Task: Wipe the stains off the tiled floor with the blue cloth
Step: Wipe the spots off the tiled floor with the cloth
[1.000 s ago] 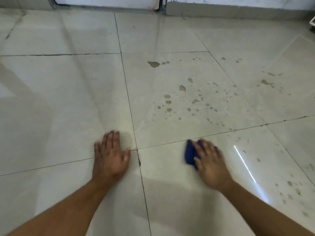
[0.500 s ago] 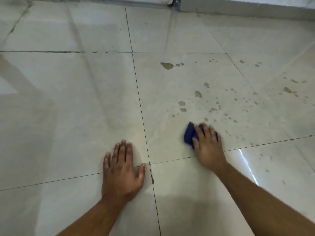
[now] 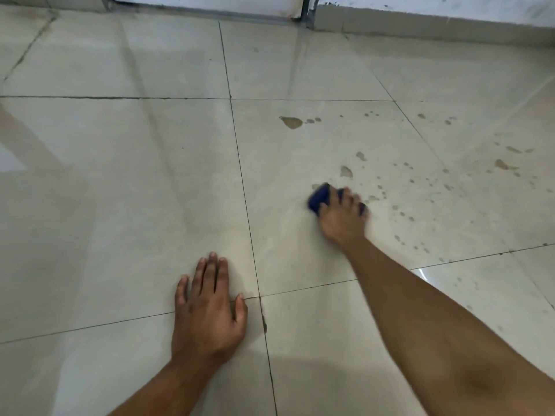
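Note:
My right hand [image 3: 342,220] presses the folded blue cloth [image 3: 319,198] onto the pale tiled floor [image 3: 135,175], fingers spread over it, so most of the cloth is hidden. Brownish stains lie just beyond it: a large blot [image 3: 291,122], smaller drops [image 3: 346,171] and a scatter of specks [image 3: 507,165] to the right. The tile area near my right wrist looks free of drops. My left hand [image 3: 207,310] rests flat on the floor at a grout crossing, fingers straight, holding nothing.
A grey skirting and white wall [image 3: 435,22] run along the far edge, with a door frame base [image 3: 306,15] beside them. Dark grout lines [image 3: 240,163] divide the tiles. A bright light reflection [image 3: 426,273] sits right of my forearm.
My right hand has pushed the blue cloth forward, away from me, across the grout line into the spotted tile. Several drops nearest me are gone. My left hand stayed planted.

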